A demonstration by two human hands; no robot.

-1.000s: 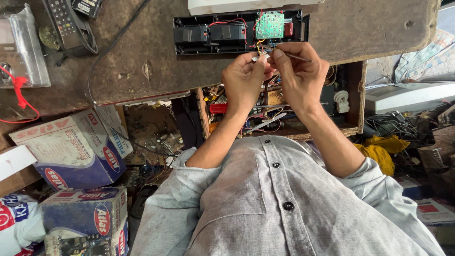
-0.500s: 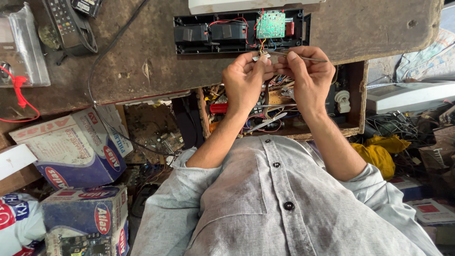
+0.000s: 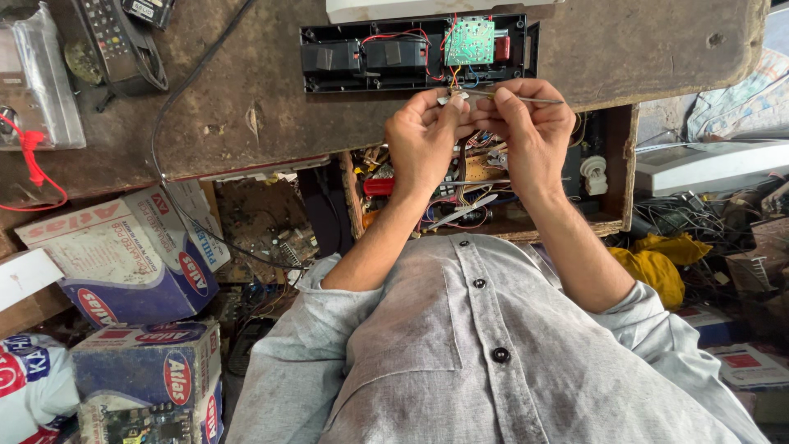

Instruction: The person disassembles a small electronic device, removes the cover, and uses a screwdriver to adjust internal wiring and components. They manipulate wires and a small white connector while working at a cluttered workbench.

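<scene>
From the head view, our left hand [image 3: 421, 144] pinches a small metal piece [image 3: 452, 98], while our right hand [image 3: 530, 131] grips a thin tool [image 3: 526, 99] lying sideways, tip toward that piece, just below the opened black device [image 3: 415, 53].

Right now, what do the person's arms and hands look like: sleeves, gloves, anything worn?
Both hands bare, no gloves: left hand, right hand. No rings, watch or bands visible. Forearms uncovered; the grey button-front shirt has its sleeves pushed up to about the elbows. The fabric looks faintly smudged.
</scene>
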